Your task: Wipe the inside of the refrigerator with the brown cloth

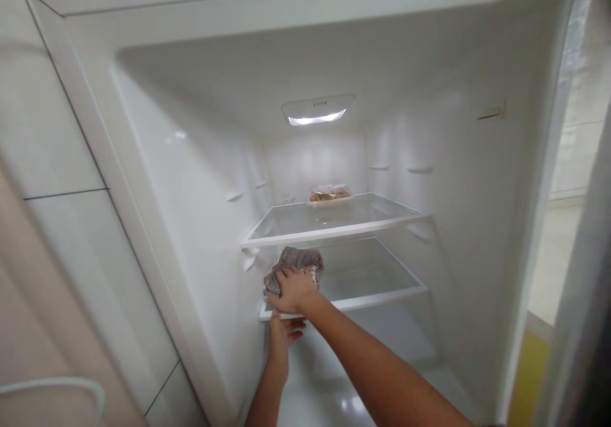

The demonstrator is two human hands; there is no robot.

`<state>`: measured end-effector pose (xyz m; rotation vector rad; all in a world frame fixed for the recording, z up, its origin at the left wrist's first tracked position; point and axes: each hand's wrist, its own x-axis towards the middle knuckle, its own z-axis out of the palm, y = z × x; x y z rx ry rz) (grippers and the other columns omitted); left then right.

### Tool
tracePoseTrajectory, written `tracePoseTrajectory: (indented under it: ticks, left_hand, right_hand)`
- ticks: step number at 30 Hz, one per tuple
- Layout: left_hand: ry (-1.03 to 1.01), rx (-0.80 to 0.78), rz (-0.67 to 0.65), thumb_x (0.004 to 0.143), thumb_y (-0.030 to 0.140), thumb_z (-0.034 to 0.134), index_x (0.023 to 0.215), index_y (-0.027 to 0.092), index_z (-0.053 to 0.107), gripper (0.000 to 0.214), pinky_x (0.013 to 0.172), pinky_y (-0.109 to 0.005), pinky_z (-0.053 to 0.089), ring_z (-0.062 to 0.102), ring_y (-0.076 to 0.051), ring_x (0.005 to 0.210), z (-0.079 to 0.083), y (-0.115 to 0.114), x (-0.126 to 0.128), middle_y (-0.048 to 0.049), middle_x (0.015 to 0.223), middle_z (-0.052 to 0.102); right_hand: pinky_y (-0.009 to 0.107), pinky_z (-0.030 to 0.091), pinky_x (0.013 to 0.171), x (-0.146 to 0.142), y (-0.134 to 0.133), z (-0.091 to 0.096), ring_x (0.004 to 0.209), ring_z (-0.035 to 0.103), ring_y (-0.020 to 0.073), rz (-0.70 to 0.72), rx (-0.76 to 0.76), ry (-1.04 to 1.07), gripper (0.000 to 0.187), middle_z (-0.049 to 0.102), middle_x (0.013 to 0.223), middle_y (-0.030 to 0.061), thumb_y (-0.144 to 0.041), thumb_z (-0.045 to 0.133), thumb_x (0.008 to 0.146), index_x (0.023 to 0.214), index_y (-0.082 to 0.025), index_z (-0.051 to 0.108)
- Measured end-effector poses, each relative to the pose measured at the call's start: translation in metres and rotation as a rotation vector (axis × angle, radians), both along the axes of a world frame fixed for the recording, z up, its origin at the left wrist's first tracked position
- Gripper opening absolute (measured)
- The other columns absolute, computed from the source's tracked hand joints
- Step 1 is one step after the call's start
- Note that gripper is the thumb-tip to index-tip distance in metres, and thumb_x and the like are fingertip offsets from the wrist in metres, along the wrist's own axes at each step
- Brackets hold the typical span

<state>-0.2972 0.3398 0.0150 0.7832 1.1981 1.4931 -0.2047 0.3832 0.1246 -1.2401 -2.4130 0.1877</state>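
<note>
A grey-brown cloth [296, 259], with a lighter striped part along its side, is bunched up on the left part of the lower glass shelf [377, 274] inside a refrigerator. My right hand [294, 291] lies over it, fingers bent and pressing into the fabric. Below, at the front left corner of that shelf, is my left hand [284, 331]. Its thumb side touches the white front edge while the other fingers curl underneath it. The cloth's underside and the right palm are hidden.
Above is another glass shelf [334, 218], bearing a clear-wrapped food tray [330, 195] toward the back. A lit lamp [317, 112] is in the ceiling. White side walls [191, 223] with small shelf ledges close in both sides. A tiled wall [67, 249] stands left outside.
</note>
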Motion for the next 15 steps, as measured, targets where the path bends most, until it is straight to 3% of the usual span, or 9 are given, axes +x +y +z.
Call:
tracePoseTrajectory:
  ticks: [6,11,13,15]
  left_hand:
    - [0.023,-0.134,-0.012,0.08,0.063,0.049,0.079,0.018,0.065,0.048,0.059,-0.034,0.048,0.064,-0.022,0.058,0.009,0.0,-0.008,-0.007,0.06,0.069]
    - [0.025,-0.212,-0.027,0.08,0.06,0.055,0.088,0.02,0.064,0.043,0.068,-0.037,0.05,0.067,-0.023,0.067,0.008,-0.03,-0.007,-0.0074,0.07,0.072]
    - [0.015,-0.272,-0.11,0.078,0.058,0.06,0.088,0.02,0.065,0.04,0.071,-0.036,0.051,0.069,-0.023,0.074,0.004,-0.045,-0.004,-0.0093,0.079,0.074]
    - [0.051,-0.328,-0.213,0.073,0.054,0.067,0.086,0.019,0.065,0.037,0.07,-0.033,0.05,0.069,-0.022,0.076,-0.002,-0.06,-0.003,-0.0098,0.083,0.075]
  right_hand:
    - [0.063,0.033,0.11,0.018,-0.028,-0.002,0.132,0.05,0.0346,0.083,0.046,0.014,0.066,0.06,0.139,0.0146,-0.066,0.047,0.085,0.133,-0.021,0.055]
    - [0.06,0.033,0.111,0.029,-0.05,-0.007,0.133,0.048,0.035,0.121,0.089,0.035,0.071,0.056,0.143,0.0152,-0.064,0.06,0.078,0.135,-0.022,0.053]
    - [0.058,0.033,0.111,0.033,-0.057,-0.01,0.132,0.048,0.0356,0.149,0.1,0.052,0.072,0.057,0.142,0.0156,-0.055,0.068,0.074,0.134,-0.02,0.053]
    - [0.055,0.033,0.112,0.037,-0.063,-0.013,0.132,0.049,0.0345,0.151,0.077,0.138,0.062,0.059,0.139,0.0141,-0.035,0.07,0.072,0.131,-0.021,0.057]
